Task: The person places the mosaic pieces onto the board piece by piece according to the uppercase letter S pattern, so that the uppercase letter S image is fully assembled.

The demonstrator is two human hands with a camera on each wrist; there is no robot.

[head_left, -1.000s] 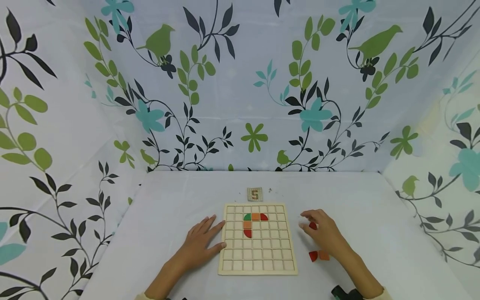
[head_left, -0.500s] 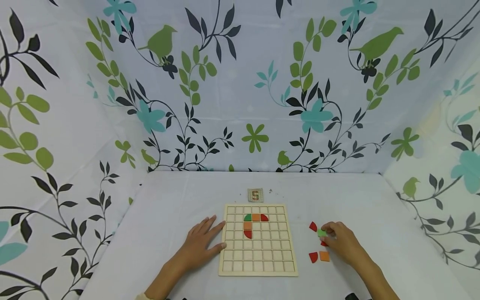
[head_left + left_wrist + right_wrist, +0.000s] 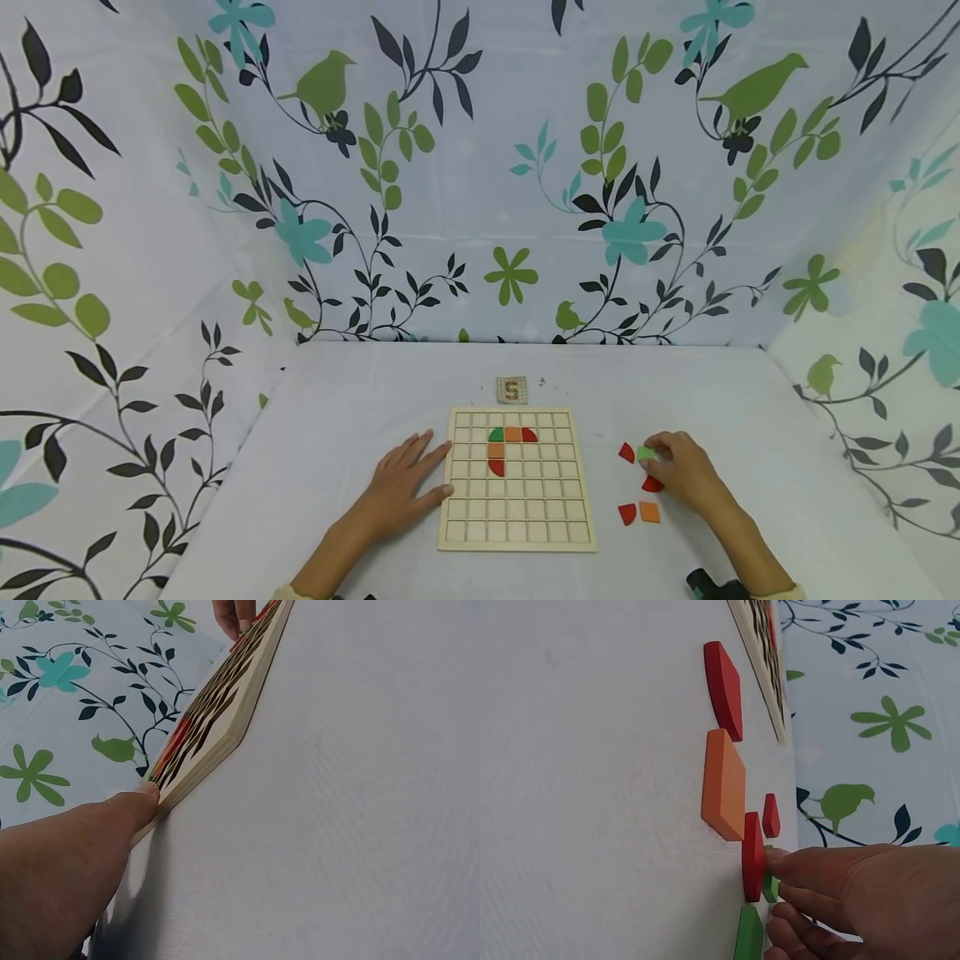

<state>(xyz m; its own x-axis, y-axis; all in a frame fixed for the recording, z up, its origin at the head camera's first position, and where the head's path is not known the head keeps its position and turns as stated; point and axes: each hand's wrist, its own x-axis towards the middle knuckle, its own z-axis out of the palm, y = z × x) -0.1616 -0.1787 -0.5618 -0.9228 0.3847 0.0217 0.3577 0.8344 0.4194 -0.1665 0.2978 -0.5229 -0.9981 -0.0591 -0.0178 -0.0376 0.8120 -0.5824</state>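
Observation:
My left hand [image 3: 408, 483] rests with straight fingers along the left edge of a pale wooden grid board [image 3: 528, 533]; its thumb [image 3: 139, 806] touches the rim. To the right of the board, my right hand [image 3: 684, 473] pinches a green tile [image 3: 646, 453], also partly seen behind a red tile in the right wrist view. Around that hand lie a red quarter-round tile [image 3: 626, 452], a second one [image 3: 652, 484], a third [image 3: 627, 514] and an orange square tile [image 3: 649, 512]. Another green tile [image 3: 748, 937] shows below the fingers in the right wrist view.
Green, orange and red tiles sit in several of the board's upper cells, such as a green quarter-round [image 3: 496, 435]. A small patterned square marked like a 5 or S [image 3: 512, 390] lies beyond the board. Printed cloth [image 3: 450, 208] hangs behind the white table.
My right hand has moved right from beside the board, uncovering the red tiles, and has taken hold of the green tile and shifted it slightly away from me. My left hand stays put.

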